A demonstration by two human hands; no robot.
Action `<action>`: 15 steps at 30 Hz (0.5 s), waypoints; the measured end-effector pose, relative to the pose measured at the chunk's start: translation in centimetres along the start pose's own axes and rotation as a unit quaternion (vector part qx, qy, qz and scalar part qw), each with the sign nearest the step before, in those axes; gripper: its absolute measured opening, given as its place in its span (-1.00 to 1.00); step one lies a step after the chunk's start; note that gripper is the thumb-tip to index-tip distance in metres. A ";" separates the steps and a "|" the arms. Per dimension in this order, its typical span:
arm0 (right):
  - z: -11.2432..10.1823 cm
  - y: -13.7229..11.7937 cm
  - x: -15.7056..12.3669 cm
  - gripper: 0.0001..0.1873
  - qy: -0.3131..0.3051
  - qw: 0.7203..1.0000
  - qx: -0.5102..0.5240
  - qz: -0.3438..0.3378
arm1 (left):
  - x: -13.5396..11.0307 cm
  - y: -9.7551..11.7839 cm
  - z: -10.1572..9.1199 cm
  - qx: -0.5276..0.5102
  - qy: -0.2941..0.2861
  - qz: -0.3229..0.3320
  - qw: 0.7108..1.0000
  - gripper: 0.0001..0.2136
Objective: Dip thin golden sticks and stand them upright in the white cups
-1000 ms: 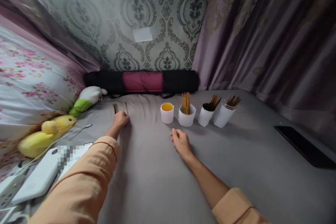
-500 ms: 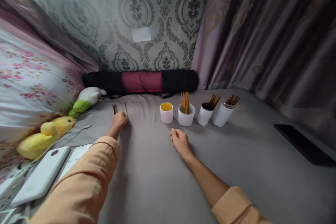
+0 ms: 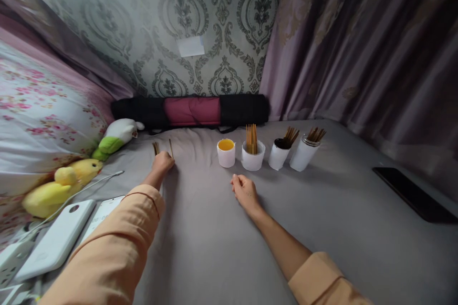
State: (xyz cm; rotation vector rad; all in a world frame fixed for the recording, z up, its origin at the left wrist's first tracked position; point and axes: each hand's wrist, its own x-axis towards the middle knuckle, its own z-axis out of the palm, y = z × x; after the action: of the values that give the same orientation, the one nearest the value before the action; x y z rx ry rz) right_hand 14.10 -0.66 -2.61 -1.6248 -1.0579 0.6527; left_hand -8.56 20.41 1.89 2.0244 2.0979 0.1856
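Observation:
My left hand (image 3: 162,163) rests on the grey bedsheet (image 3: 214,238), closed around a few thin brown sticks (image 3: 156,147) that poke up past the knuckles. My right hand (image 3: 244,189) lies on the sheet with fingers loosely curled and nothing visible in it, just in front of a row of white cups. The leftmost cup (image 3: 226,152) has a yellow inside and holds no sticks. The cup beside it (image 3: 253,154) holds upright orange-brown sticks. Two tilted cups (image 3: 279,152) (image 3: 304,151) further right hold darker sticks.
A black and maroon rolled bag (image 3: 191,110) lies against the patterned wall. Two plush toys (image 3: 57,186) (image 3: 116,137), a white power bank (image 3: 53,243) and a phone (image 3: 102,212) sit at the left by a floral pillow. A dark phone (image 3: 415,194) lies right, near curtains.

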 end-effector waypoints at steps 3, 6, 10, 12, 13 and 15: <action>0.0 0.0 0.0 -0.55 0.000 1.000 0.001 0.002 | -0.1 0.1 -0.1 -0.001 0.000 -0.003 1.000 -0.74; -0.1 -0.1 -0.1 -0.56 -0.001 1.000 0.005 0.007 | -0.3 0.2 -0.3 0.002 0.000 -0.009 1.000 -0.73; -0.1 -0.1 0.0 -0.56 -0.001 1.000 0.003 0.001 | -0.5 0.4 -0.5 0.005 0.001 -0.014 1.000 -0.71; 0.0 -0.1 0.0 -0.56 0.002 1.000 0.001 -0.002 | -0.6 0.5 -0.5 0.006 0.002 -0.015 1.000 -0.71; 0.0 0.0 0.0 -0.56 0.003 1.000 -0.001 -0.002 | -0.6 0.5 -0.5 0.006 0.003 -0.016 1.000 -0.71; 0.0 0.1 0.0 -0.56 0.004 1.000 -0.003 -0.002 | -0.5 0.4 -0.5 0.007 0.006 -0.013 1.000 -0.72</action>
State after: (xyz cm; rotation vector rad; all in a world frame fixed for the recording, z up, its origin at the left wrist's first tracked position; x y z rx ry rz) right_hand 14.15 -0.62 -2.68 -1.6281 -1.0579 0.6398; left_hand -8.28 19.94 2.52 2.0066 2.1383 0.1785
